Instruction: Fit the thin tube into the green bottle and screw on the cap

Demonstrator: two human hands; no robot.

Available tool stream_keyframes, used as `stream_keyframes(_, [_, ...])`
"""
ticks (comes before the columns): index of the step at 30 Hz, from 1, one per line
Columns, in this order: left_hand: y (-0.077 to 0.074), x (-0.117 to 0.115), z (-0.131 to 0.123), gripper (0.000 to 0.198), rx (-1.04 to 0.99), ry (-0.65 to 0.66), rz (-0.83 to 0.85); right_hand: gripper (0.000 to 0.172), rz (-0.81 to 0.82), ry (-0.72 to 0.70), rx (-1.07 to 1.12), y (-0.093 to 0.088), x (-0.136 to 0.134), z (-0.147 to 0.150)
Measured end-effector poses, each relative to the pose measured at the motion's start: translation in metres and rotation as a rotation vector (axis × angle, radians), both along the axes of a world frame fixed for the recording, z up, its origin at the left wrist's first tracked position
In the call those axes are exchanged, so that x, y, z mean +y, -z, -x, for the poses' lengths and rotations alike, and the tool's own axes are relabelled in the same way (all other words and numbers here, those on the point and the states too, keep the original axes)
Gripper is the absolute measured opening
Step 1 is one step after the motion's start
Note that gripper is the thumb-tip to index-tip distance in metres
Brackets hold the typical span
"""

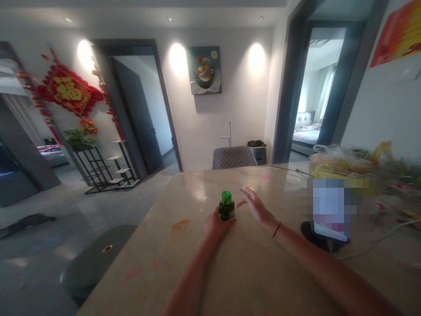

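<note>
A small green bottle (226,207) with a bright green cap stands upright on the beige marble table (197,263). My left hand (215,226) wraps around its lower part from the near side. Just right of the bottle, my right hand (255,205) hovers with fingers spread and flat, holding nothing. A red cord circles my right wrist.
A phone on a dark round stand (329,228) sits to the right, with a white cable. Bags and clutter (355,164) crowd the table's far right. A grey chair (234,156) stands at the far end, a round stool (95,263) at the left.
</note>
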State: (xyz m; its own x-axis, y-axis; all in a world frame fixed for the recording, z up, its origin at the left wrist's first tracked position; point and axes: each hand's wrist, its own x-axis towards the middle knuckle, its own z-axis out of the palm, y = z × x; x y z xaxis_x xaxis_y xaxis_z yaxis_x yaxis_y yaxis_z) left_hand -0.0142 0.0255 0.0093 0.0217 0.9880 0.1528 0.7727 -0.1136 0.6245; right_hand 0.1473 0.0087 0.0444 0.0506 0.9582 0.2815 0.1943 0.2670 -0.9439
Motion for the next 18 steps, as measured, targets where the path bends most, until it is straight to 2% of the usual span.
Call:
stream_keyframes(2, [0.0,0.0,-0.001,0.074,-0.002,-0.023,-0.003,0.069,-0.029,0.038,-0.005,0.002,0.0,-0.001])
stream_keyframes(6, [0.001,0.0,-0.002,0.072,0.004,-0.036,-0.013,0.064,-0.08,-0.047,-0.04,0.003,0.004,-0.002])
stream_keyframes(7, [0.002,0.001,-0.002,0.071,0.016,-0.032,-0.013,0.061,-0.08,-0.025,-0.053,0.003,0.006,-0.004])
stream_keyframes(9, [0.005,0.001,-0.003,0.067,0.062,-0.017,-0.028,0.054,-0.056,0.106,-0.113,0.004,0.011,-0.01])
stream_keyframes(11, [0.007,0.002,-0.005,0.065,0.123,-0.031,-0.057,0.045,-0.016,0.254,-0.296,0.007,0.013,-0.02])
stream_keyframes(13, [0.01,0.003,-0.007,0.066,0.169,-0.068,-0.073,0.037,0.037,0.341,-0.626,0.013,0.011,-0.032])
stream_keyframes(16, [0.013,0.005,-0.009,0.062,0.198,-0.099,-0.085,0.03,0.136,0.36,-1.088,0.024,0.005,-0.044])
stream_keyframes(18, [0.014,0.007,-0.007,0.057,0.218,-0.098,-0.116,0.031,0.167,0.34,-1.225,0.03,0.002,-0.047])
